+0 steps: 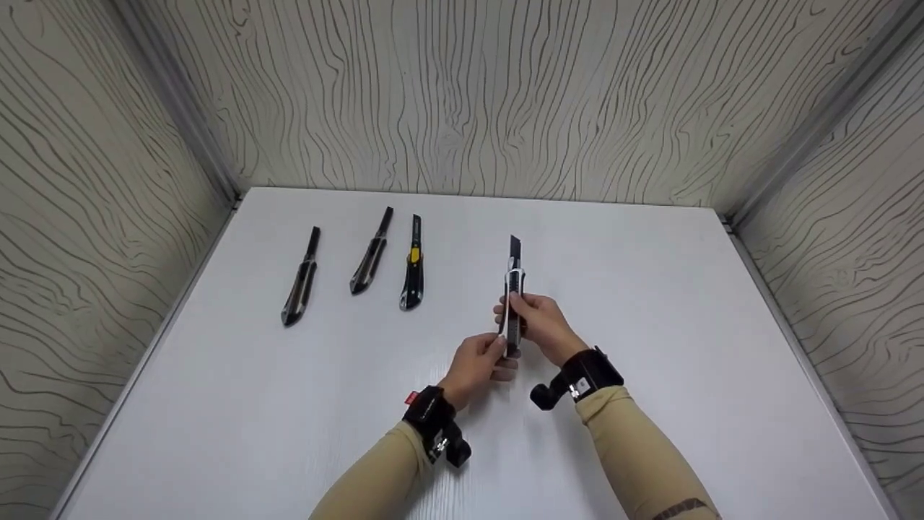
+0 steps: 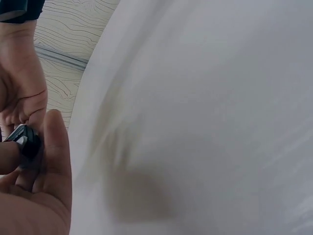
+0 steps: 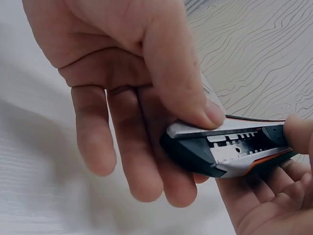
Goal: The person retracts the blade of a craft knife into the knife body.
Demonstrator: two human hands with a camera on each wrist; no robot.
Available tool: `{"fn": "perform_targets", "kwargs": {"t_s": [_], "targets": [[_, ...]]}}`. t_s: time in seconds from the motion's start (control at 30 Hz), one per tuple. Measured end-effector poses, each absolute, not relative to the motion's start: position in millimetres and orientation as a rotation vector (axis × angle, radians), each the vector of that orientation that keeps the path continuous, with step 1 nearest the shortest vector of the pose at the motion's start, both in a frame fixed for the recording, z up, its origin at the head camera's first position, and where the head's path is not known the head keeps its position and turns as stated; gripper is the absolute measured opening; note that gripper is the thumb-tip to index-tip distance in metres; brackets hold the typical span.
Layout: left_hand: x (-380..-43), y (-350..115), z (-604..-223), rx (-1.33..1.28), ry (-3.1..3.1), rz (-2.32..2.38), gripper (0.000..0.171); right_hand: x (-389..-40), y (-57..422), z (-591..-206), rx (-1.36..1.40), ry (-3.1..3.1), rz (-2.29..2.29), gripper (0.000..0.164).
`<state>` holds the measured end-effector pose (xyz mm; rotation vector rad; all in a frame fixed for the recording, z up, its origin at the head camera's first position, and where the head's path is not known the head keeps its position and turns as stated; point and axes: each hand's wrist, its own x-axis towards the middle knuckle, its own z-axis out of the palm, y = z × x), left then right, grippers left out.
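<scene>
Both hands hold one utility knife point(image 1: 512, 278), its body silver-white and black, its dark blade pointing away with the tip out. My left hand point(image 1: 478, 361) pinches the butt end between thumb and fingers. Higher up the handle, my right hand point(image 1: 546, 325) grips the body, its thumb on the upper face. In the right wrist view, the knife body point(image 3: 237, 147) shows an open slot with a toothed metal strip, and the right thumb point(image 3: 299, 133) lies at the dark slider. The left thumb point(image 3: 181, 83) presses the side by the black end cap.
Three more utility knives lie to the left on the white table point(image 1: 650, 303): a dark and silver one point(image 1: 299, 289), a similar one point(image 1: 368, 263), and a black-green one with a yellow slider point(image 1: 413, 278). Wood-patterned panels point(image 1: 462, 94) wall the back and sides.
</scene>
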<state>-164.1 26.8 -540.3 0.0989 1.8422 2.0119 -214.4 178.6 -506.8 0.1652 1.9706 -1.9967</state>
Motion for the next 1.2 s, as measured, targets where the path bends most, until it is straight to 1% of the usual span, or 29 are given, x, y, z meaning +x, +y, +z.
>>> {"fn": "perform_targets", "kwargs": {"t_s": [0.13, 0.37, 0.7, 1.2], "targets": [[-163.3, 27.3, -539.9, 0.092, 1.840, 2.016, 0.030, -214.9, 177.1, -507.5, 0.177, 1.969, -1.989, 0.043], [-164.2, 28.6, -539.6, 0.064, 1.852, 2.021, 0.031, -213.1, 173.7, -507.5, 0.205, 2.027, -2.000, 0.036], [-165.6, 27.6, -540.4, 0.052, 1.887, 1.988, 0.030, -213.6, 172.7, -510.2, 0.176, 2.049, -1.993, 0.038], [-165.8, 28.3, -541.1, 0.060, 1.912, 1.999, 0.032, -213.1, 172.2, -508.3, 0.169, 2.035, -1.991, 0.035]]}}
